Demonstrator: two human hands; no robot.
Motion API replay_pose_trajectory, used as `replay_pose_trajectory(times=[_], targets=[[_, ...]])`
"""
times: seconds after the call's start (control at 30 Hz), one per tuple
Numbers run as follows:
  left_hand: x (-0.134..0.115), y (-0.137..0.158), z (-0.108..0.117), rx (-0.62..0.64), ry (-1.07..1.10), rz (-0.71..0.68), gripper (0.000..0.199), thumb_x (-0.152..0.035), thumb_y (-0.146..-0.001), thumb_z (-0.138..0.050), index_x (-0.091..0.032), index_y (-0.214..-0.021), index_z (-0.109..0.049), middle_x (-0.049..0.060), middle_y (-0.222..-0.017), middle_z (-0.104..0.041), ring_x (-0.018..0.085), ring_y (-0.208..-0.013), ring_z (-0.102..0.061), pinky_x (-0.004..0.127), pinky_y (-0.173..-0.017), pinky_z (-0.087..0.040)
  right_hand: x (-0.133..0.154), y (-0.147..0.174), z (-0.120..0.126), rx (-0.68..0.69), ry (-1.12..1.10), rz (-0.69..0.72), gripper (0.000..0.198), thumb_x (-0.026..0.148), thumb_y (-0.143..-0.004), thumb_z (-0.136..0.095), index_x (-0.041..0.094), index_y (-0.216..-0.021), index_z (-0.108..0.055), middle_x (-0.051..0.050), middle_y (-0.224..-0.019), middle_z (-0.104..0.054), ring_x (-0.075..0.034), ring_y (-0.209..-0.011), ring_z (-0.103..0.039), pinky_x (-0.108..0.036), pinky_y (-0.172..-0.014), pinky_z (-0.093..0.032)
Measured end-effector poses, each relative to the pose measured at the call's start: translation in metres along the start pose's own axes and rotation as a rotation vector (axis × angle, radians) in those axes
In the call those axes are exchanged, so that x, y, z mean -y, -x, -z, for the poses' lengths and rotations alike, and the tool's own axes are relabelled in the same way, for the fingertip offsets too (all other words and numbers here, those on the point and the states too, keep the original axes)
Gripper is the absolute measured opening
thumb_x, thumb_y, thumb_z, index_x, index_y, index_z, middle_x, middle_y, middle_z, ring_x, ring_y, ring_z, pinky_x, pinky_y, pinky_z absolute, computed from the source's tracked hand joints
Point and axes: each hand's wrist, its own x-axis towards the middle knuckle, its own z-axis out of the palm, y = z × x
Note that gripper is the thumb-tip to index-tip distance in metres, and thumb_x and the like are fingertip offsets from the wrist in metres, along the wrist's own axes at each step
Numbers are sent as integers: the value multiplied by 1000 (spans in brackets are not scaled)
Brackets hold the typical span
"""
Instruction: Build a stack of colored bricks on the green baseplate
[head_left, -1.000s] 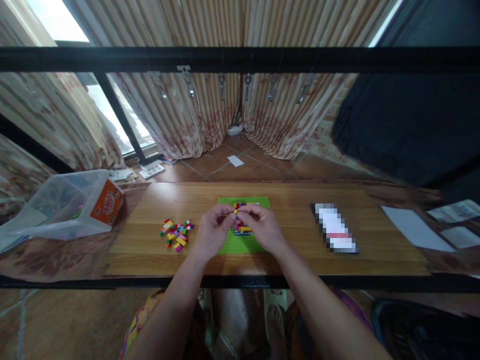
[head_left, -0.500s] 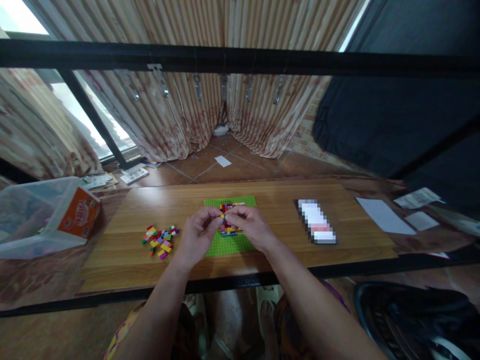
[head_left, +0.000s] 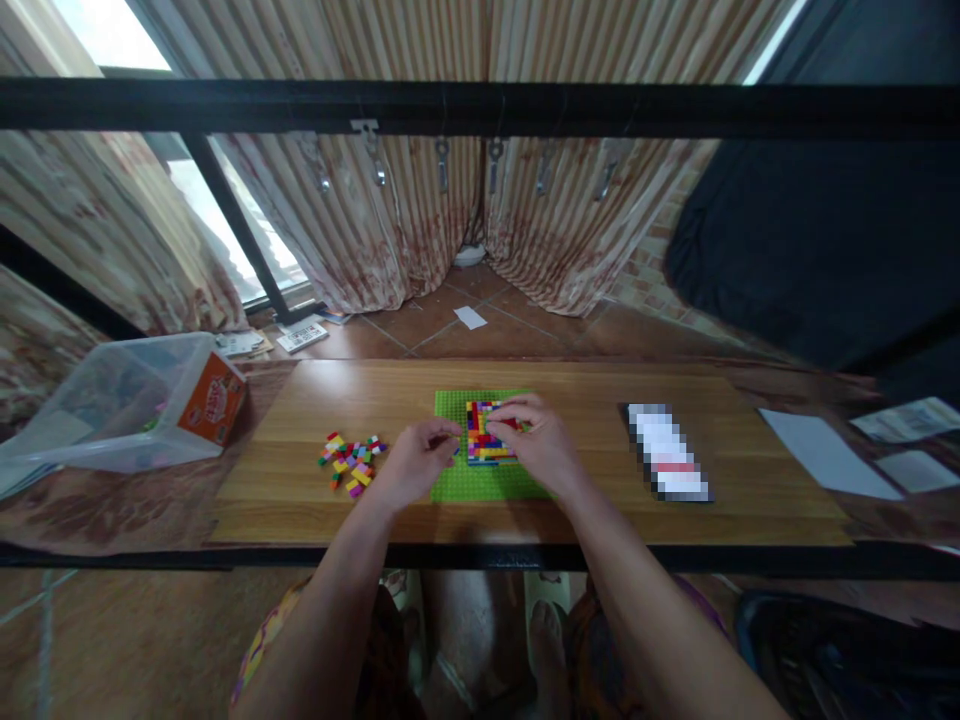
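A block of colourful toy bricks (head_left: 480,447), built up in a rectangle, sits on the green baseplate (head_left: 448,485). My right hand (head_left: 536,440) reaches over the right part of this block, thumb and fingers pinched together at its top; whatever lies between them is hidden. To the left of the block, above the baseplate's left edge, is my left hand (head_left: 420,460). Its thumb and forefinger are closed, and a small blue brick (head_left: 456,452) shows at their tips. Loose toy bricks (head_left: 351,462) in mixed colours lie in a pile left of my left hand.
On the wooden tabletop (head_left: 300,400), a phone (head_left: 667,452) with a blurred screen lies to the right. A clear plastic bin (head_left: 142,400) with an orange label stands at the left. White paper (head_left: 825,453) lies beyond the right end. A dark bar (head_left: 480,107) crosses above.
My hands, together at a small yellow-and-blue piece before, have parted. The left moved off to the left, and the right came down onto the brick block. The whole view has shifted.
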Motion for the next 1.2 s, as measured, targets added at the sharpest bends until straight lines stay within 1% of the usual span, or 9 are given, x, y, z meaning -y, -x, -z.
replay_pose_trajectory(times=[0.17, 0.27, 0.4, 0.53, 0.63, 0.73, 0.83, 1.03, 1.2], targets=[[-1, 7, 1, 87, -67, -42, 23, -30, -78, -59, -16, -91, -73, 0, -67, -62, 11, -60, -53, 22, -57, -43, 4, 6, -11, 66, 196, 44, 8, 24, -74, -79, 32, -78, -80, -5, -111, -65, -25, -109, -57, -47, -100, -43], [-2, 8, 1, 109, -107, -53, 26, -30, -80, -58, -16, -94, -74, -1, -66, -62, 10, -57, -50, 22, -55, -41, 4, 8, -16, 46, 272, 50, 12, 22, -72, -81, 33, -76, -80, -5, -117, -64, -28, -116, -52, -50, -103, -42], [-1, 8, 1, 141, -123, -84, 27, -28, -80, -58, -16, -97, -76, -1, -65, -61, 10, -54, -46, 21, -52, -39, 3, 9, -20, 5, 313, 41, 14, 19, -72, -78, 33, -74, -79, -5, -118, -62, -29, -119, -49, -52, -103, -41], [-1, 9, -1, 160, -110, -91, 29, -27, -81, -57, -16, -101, -76, 0, -67, -64, 10, -55, -47, 21, -51, -40, 4, 10, -21, -31, 328, 15, 11, 19, -70, -78, 28, -76, -77, -8, -119, -61, -31, -119, -50, -51, -103, -41], [0, 9, -1, 160, -109, -93, 30, -28, -82, -57, -16, -101, -75, 0, -69, -64, 11, -57, -50, 21, -53, -43, 3, 9, -19, -33, 313, -4, 13, 20, -68, -79, 25, -79, -76, -10, -119, -61, -31, -120, -51, -50, -104, -41], [0, 9, -1, 149, -135, -102, 30, -29, -83, -56, -15, -101, -75, 1, -70, -64, 11, -59, -51, 22, -55, -44, 1, 8, -16, -41, 274, -20, 13, 23, -70, -78, 23, -82, -74, -10, -118, -61, -30, -118, -54, -49, -105, -40], [0, 10, -2, 143, -131, -120, 27, -28, -82, -57, -15, -98, -75, 1, -73, -66, 12, -61, -53, 22, -55, -45, -2, 7, -15, -84, 258, -28, 12, 24, -72, -74, 23, -84, -72, -9, -115, -60, -30, -120, -54, -50, -106, -38], [-1, 10, -2, 165, -106, -115, 25, -27, -82, -56, -17, -94, -75, 1, -74, -67, 12, -60, -52, 22, -55, -46, -4, 10, -26, -108, 276, -56, 25, 22, -70, -72, 21, -95, -70, -12, -123, -55, -31, -128, -49, -49, -110, -37], [-2, 9, -3, 148, -91, -168, 23, -23, -80, -57, -17, -91, -76, 1, -73, -67, 11, -59, -52, 20, -54, -45, -4, 10, -30, -112, 236, -85, 23, 21, -70, -71, 22, -93, -69, -11, -126, -53, -30, -129, -48, -48, -111, -37]])
